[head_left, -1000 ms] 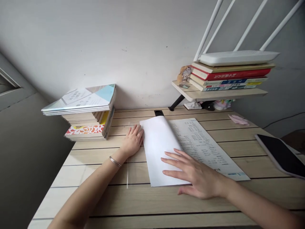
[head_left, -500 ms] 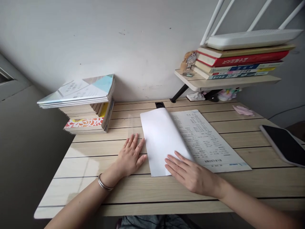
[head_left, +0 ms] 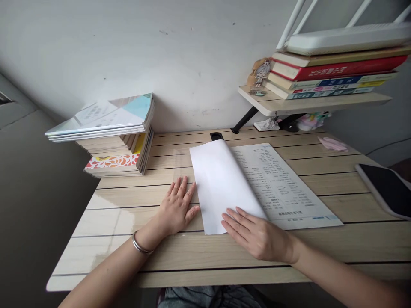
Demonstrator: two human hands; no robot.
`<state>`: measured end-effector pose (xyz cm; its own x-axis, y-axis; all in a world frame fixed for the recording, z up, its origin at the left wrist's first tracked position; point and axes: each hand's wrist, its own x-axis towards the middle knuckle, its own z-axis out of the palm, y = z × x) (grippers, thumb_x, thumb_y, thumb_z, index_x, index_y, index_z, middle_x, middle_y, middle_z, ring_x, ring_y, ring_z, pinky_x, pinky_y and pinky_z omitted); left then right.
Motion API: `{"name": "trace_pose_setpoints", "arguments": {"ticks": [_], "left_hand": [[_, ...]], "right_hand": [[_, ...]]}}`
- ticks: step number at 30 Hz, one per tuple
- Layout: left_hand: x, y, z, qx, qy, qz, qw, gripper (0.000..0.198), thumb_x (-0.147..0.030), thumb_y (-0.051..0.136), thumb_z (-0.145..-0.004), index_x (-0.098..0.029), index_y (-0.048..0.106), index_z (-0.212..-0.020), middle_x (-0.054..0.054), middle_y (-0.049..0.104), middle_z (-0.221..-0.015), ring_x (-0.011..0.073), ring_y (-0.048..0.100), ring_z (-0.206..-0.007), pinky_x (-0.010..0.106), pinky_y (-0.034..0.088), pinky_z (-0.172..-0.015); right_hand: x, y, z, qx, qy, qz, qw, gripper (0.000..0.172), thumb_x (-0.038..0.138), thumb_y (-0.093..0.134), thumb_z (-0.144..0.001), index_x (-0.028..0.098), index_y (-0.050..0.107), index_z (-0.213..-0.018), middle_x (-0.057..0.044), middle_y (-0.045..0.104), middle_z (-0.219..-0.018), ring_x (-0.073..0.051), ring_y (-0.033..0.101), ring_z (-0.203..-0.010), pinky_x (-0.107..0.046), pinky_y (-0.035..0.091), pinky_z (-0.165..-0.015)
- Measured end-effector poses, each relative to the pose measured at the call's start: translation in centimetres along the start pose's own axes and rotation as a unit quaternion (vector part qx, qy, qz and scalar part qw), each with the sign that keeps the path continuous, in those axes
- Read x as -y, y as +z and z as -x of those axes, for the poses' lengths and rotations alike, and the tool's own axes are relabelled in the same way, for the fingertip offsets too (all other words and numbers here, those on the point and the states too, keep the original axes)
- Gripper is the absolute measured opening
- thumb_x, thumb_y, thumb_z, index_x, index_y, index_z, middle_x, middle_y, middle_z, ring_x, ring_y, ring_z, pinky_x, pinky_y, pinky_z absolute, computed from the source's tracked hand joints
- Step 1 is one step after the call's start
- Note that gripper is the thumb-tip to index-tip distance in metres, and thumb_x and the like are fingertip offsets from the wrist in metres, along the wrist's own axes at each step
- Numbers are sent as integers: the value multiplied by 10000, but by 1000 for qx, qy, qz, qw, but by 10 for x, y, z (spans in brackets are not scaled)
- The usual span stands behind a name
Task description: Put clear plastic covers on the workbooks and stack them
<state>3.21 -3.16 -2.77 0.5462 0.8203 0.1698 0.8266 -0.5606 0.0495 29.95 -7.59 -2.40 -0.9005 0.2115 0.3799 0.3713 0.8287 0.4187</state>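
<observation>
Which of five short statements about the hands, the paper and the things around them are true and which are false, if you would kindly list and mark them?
1. The right hand rests on the folded-over flap of the printed sheet. True.
2. The left hand is gripping the printed sheet's top corner. False: it lies palm down on the left side of the sheet, fingers spread.
3. The upturned face of the folded-over flap looks blank. True.
4. The smartphone lies to the left of the printed sheet. False: it lies to the right.
5. The white router sits on top of a stack of books. True.
</observation>
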Motion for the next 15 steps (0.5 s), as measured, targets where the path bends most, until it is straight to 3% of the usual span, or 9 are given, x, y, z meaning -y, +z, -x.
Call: {"name": "trace_pose_setpoints", "arguments": {"ticks": [8, 15], "left_hand": [[2, -7, 2, 27, -7, 13, 1000, 744, -662, 356, -859, -221, 300, -1456, 126, 185, -1545, 352, 143, -1409, 509, 216, -1106], [-12, -12, 9, 43, 63, 19, 997, 741, -679, 307, -863, -250, 271, -1465, 127, 182, -1544, 351, 126, -1413, 545, 135, -1112]], "right_hand": [[2, -4, -1, 2, -2, 8, 1000, 344, 78, 396, -836, 21, 643, -1068, -198, 679, -1078, -277, 637, -1027, -428, 554, -840], [5, -5, 0, -17, 14, 3, 1000, 327, 53, 385, -839, 26, 650, -1028, -209, 684, -1056, -275, 636, -1035, -440, 551, -847]]}}
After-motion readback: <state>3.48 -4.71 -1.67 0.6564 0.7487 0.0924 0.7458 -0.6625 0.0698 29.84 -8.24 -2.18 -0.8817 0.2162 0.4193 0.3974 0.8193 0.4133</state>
